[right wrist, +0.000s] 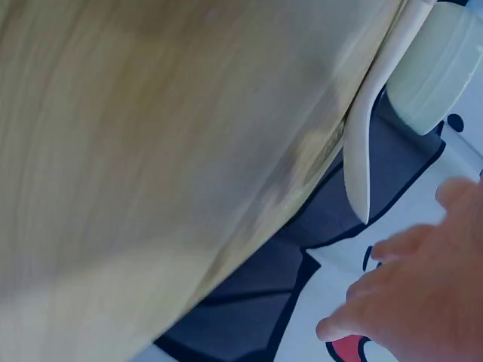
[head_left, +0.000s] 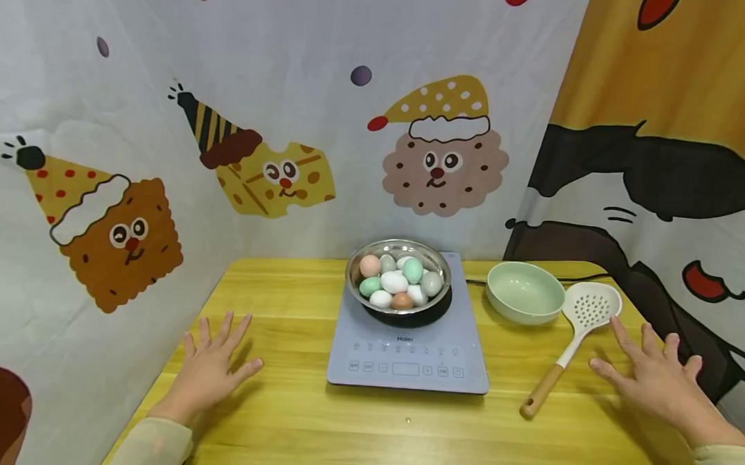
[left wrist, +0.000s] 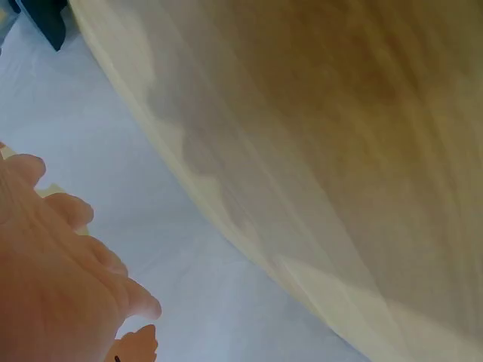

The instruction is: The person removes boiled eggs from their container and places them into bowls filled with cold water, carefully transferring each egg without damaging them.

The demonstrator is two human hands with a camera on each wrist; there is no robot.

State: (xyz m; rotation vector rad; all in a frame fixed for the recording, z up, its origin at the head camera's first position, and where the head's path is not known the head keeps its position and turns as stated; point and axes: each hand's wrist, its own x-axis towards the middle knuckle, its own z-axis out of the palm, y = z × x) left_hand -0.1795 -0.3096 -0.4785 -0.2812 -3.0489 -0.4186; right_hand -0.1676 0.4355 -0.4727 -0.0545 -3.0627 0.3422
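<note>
With fingers spread, my left hand (head_left: 212, 368) hovers over the left side of the wooden table, holding nothing. My right hand (head_left: 659, 377), also spread and bare of any object, is at the right, its index fingertip overlapping the head of a white skimmer (head_left: 587, 318) in the head view. That skimmer has round holes and a wooden handle, and lies beside a pale green bowl (head_left: 524, 294). Between the hands, a steel bowl (head_left: 352, 294) full of white, green, grey and brown eggs (head_left: 394, 282) sits on a lavender induction cooker (head_left: 407, 362).
The yellow wooden table (head_left: 277, 422) ends at a printed curtain (head_left: 305, 63) at the back and sides. A black cable (head_left: 579, 277) runs behind the green bowl. In the right wrist view, the skimmer's head (right wrist: 359, 166) is near the table edge.
</note>
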